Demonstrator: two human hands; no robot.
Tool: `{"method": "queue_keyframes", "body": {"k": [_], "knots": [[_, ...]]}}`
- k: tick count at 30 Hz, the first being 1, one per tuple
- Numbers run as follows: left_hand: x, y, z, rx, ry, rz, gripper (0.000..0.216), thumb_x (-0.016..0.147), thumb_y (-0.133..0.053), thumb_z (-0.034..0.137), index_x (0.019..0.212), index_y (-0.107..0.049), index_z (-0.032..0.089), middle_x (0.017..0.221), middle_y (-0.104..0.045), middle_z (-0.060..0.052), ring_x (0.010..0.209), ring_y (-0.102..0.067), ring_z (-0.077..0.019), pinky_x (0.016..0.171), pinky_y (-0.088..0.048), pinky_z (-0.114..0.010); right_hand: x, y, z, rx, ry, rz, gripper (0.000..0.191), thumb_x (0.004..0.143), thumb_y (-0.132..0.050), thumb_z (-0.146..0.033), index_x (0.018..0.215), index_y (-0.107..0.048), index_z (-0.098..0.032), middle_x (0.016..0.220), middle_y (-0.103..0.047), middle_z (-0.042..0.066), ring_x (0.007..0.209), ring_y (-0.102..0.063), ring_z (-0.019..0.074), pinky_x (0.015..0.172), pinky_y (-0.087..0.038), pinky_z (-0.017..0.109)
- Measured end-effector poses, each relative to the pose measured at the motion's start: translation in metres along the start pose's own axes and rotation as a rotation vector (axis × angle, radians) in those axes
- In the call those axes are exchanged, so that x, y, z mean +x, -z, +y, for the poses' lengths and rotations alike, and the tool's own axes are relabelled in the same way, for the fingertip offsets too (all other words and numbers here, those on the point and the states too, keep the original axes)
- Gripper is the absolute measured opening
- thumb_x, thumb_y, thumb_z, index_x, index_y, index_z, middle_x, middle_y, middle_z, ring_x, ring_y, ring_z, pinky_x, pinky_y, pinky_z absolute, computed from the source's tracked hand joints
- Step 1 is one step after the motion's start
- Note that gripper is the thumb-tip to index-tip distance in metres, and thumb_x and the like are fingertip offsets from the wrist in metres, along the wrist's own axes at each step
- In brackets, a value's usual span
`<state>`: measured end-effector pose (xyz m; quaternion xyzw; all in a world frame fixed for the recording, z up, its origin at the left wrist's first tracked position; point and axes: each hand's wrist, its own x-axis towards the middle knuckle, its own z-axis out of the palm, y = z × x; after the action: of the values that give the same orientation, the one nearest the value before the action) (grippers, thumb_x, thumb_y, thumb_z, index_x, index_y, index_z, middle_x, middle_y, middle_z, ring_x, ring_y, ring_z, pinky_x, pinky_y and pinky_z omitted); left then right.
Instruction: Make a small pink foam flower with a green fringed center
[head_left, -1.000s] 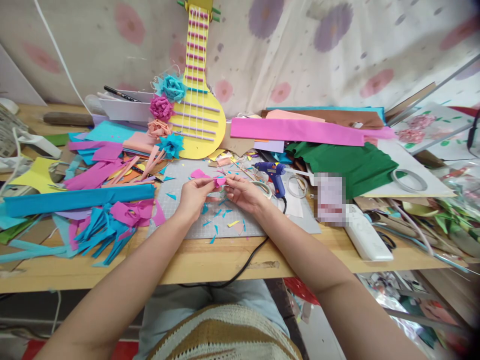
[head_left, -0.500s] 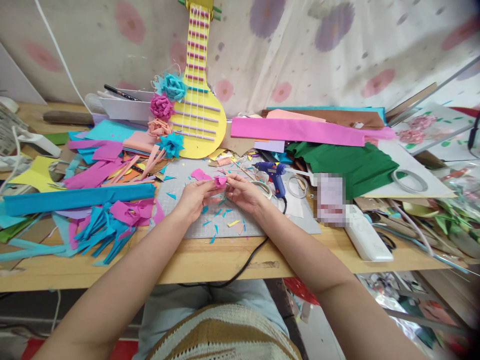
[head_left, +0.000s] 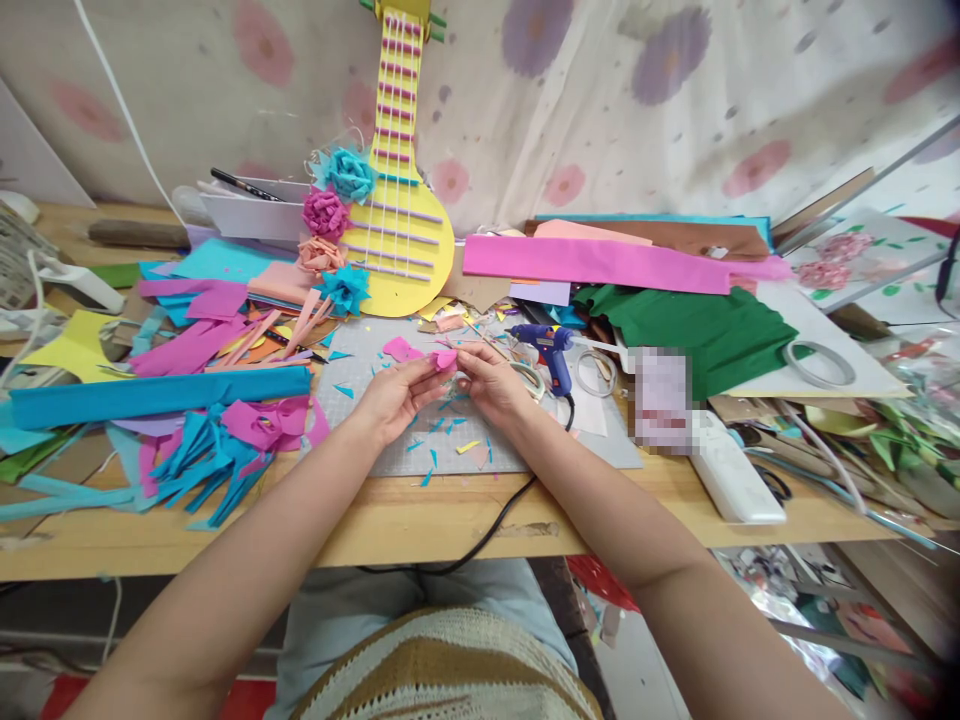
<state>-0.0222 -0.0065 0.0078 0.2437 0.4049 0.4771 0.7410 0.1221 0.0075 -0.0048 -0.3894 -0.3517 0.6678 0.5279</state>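
A small pink paper flower (head_left: pixel 445 360) is pinched between my two hands above the grey cutting mat (head_left: pixel 607 440). My left hand (head_left: pixel 405 398) grips it from the left with thumb and fingertips, the other fingers loosely curled. From the right, my right hand (head_left: pixel 491 385) closes its thumb and fingertips on the flower's other side. Just behind my left hand lies a loose pink paper piece (head_left: pixel 402 349). Beyond my right hand rests a blue glue gun (head_left: pixel 547 350), with a roll of tape (head_left: pixel 529 378) partly hidden near my fingers.
A yellow paper lute (head_left: pixel 405 235) with paper flowers leans at the back. Coloured paper strips (head_left: pixel 206 455) heap up on the left. Green crepe paper (head_left: pixel 690 330) and a white power strip (head_left: pixel 735 470) lie right. A black cord (head_left: pixel 487 535) crosses the table's front edge.
My fingers have shifted slightly around the pink flower, and it shows turned a little differently. My left fingers look more spread. The things on the table stay put.
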Motion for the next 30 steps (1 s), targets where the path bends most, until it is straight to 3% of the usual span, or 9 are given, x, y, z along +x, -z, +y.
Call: {"method": "queue_keyframes", "body": {"k": [11,14,21,26,30], "knots": [[-0.0033,-0.0057,0.0002,-0.036,-0.012,-0.042,0.016,0.068,-0.058,0.002,0.077,-0.068,0.012,0.092,-0.07,-0.006,0.084,-0.067,-0.0141,0.063,-0.054,-0.016,-0.0025,-0.0069,-0.0004,-0.044,0.105,0.07,0.024,0.058,-0.072,-0.035,0.073,-0.06,-0.02,0.068,-0.058,-0.005,0.059,-0.051,0.0068,0.05,-0.037,0.019],[-0.005,-0.0073,-0.0013,0.013,-0.067,-0.062,0.014,0.066,-0.063,0.007,0.079,-0.067,0.013,0.088,-0.07,-0.005,0.081,-0.066,-0.014,0.061,-0.054,-0.018,-0.0029,-0.0073,-0.0004,-0.012,0.101,0.071,0.023,0.059,-0.073,-0.034,0.071,-0.06,-0.02,0.065,-0.056,-0.005,0.059,-0.05,0.0064,0.049,-0.037,0.018],[-0.0038,-0.0068,-0.0086,0.204,-0.306,-0.023,0.033,0.055,-0.075,0.024,0.082,-0.061,0.013,0.073,-0.065,-0.002,0.066,-0.062,-0.0147,0.053,-0.054,-0.026,-0.0019,-0.0049,-0.0008,0.11,-0.005,0.004,0.026,0.056,-0.076,-0.033,0.07,-0.059,-0.019,0.064,-0.056,-0.005,0.06,-0.05,0.0059,0.047,-0.035,0.016],[-0.0052,-0.0065,-0.0037,0.169,-0.239,-0.038,0.026,0.06,-0.07,0.028,0.08,-0.06,0.013,0.068,-0.064,-0.002,0.061,-0.062,-0.0145,0.047,-0.054,-0.026,-0.0043,-0.007,-0.0005,0.094,0.001,0.025,0.028,0.055,-0.077,-0.033,0.068,-0.057,-0.018,0.061,-0.052,-0.005,0.056,-0.047,0.0054,0.044,-0.032,0.016],[-0.0067,-0.0096,-0.0015,0.131,-0.121,-0.008,0.019,0.064,-0.069,0.023,0.077,-0.063,0.011,0.07,-0.066,-0.004,0.06,-0.063,-0.0133,0.046,-0.053,-0.022,-0.0052,-0.0088,0.0032,-0.056,0.112,0.052,0.028,0.058,-0.073,-0.038,0.068,-0.057,-0.018,0.061,-0.053,-0.005,0.055,-0.048,0.0068,0.046,-0.036,0.018]]}}
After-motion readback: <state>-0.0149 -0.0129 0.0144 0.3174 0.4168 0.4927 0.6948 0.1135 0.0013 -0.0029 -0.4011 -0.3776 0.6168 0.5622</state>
